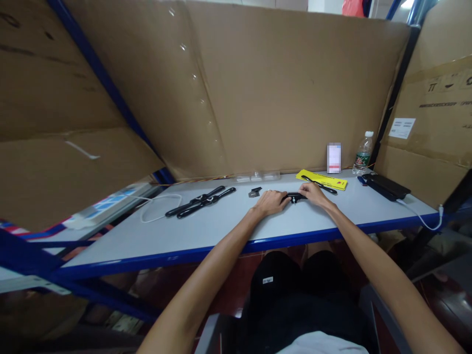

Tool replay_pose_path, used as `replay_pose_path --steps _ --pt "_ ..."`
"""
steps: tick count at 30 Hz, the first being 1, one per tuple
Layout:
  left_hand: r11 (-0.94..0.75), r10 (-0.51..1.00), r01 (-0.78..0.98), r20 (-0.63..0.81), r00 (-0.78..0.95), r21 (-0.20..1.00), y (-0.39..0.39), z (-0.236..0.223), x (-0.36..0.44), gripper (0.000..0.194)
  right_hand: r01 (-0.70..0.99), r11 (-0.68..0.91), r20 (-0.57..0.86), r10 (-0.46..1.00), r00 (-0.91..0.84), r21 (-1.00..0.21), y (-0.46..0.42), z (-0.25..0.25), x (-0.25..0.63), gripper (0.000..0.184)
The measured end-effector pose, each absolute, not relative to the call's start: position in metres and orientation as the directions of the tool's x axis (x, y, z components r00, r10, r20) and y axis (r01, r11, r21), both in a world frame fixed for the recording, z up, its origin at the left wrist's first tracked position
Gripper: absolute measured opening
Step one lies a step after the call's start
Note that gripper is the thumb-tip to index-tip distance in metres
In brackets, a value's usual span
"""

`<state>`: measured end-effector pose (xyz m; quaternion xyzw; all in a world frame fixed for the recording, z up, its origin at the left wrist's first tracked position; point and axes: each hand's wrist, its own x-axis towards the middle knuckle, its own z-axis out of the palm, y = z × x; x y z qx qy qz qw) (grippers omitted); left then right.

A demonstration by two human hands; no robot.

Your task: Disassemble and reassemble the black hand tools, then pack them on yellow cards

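Note:
My left hand (272, 202) is closed around the left end of a black spokeshave (294, 197) near the table's front edge. At its other end my right hand (312, 194) has its fingers bent onto the tool. A small shiny metal piece shows at the middle of the tool, between the hands; the handles are mostly hidden by my fingers. Just left of my left hand lie small dark flat metal parts (254, 192), perhaps a blade and its cap. Farther left, two more black spokeshaves (206, 202) rest side by side on the grey table (143, 241).
Behind my right hand, another black spokeshave (327, 187) lies across a yellow printed packet (339, 184). A clear plastic tray (258, 176), a phone (334, 158) and a water bottle (363, 155) stand along the cardboard wall (280, 88). A black device (387, 187) with a white cable lies right.

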<state>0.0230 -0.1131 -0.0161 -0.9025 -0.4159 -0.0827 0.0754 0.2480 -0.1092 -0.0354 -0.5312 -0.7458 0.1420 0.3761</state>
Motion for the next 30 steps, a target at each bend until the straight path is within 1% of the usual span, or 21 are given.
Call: replay_pose_path --steps 6,13,17,23,30 --pt "-0.613 0.762 0.789 0.230 0.605 -0.043 -0.112 -0.018 0.024 0.049 0.686 0.410 0.410 0.895 -0.175 -0.601 -0.110 -0.033 0.248 0.015" --pt "-0.627 0.755 0.779 0.238 0.611 -0.014 -0.106 -0.020 0.023 0.051 0.683 0.401 0.400 0.900 -0.171 -0.610 -0.114 -0.031 0.248 0.015" --pt "-0.634 0.758 0.773 0.214 0.616 0.016 -0.102 -0.020 0.021 0.051 0.688 0.390 0.385 0.907 -0.172 -0.613 -0.113 -0.032 0.247 0.016" --pt "-0.629 0.764 0.777 0.197 0.614 0.014 -0.104 -0.018 0.022 0.050 0.700 0.381 0.387 0.908 -0.161 -0.604 -0.110 -0.037 0.247 0.015" --pt "-0.604 0.783 0.796 0.208 0.586 0.033 -0.106 -0.019 0.023 0.050 0.665 0.374 0.363 0.917 -0.163 -0.647 -0.106 -0.041 0.248 0.016"
